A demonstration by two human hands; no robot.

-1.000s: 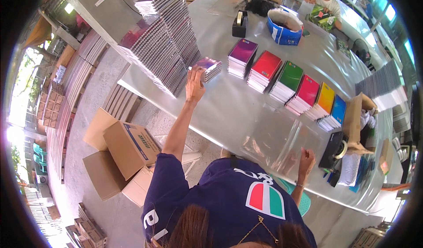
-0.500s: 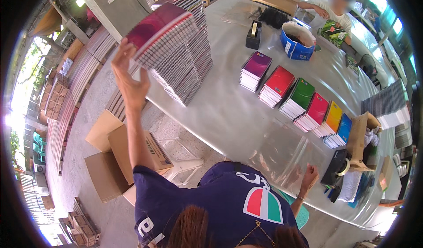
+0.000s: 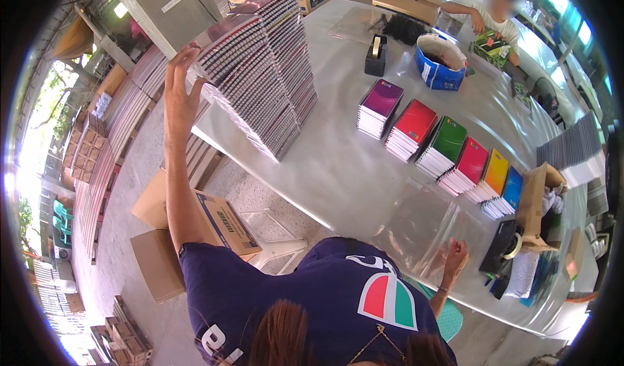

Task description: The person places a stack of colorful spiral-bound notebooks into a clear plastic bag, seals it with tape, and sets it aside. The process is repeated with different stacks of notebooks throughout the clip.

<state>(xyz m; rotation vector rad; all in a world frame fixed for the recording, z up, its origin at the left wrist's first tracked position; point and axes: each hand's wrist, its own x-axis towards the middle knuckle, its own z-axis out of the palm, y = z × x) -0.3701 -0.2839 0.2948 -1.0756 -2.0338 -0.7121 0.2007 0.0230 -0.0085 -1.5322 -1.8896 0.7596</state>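
A tall stack of spiral notebooks (image 3: pixel 260 80) stands at the table's far left, its coil edges turned toward me. My left hand (image 3: pixel 181 83) reaches up to its left side, with the fingers over the upper edge and the thumb lower down, gripping the top notebooks. My right hand (image 3: pixel 456 260) is low at the right, its fingers curled beside clear plastic bags (image 3: pixel 416 226) lying on the table. What those fingers hold, if anything, is hidden. A diagonal row of smaller spiral notebook piles runs from a purple pile (image 3: pixel 381 96) to a blue pile (image 3: pixel 509 190).
A tape dispenser (image 3: pixel 376 55) and a blue container (image 3: pixel 442 67) stand toward the back. Another person (image 3: pixel 497 18) sits at the far right. An open carton (image 3: pixel 536 203) and a black tape dispenser (image 3: pixel 500 252) are at right. Below the left arm is a cardboard box (image 3: pixel 224 226).
The raised purple-covered notebooks at the top of the tall stack have come down onto it, and my left hand has moved slightly left with them. My right hand has barely moved.
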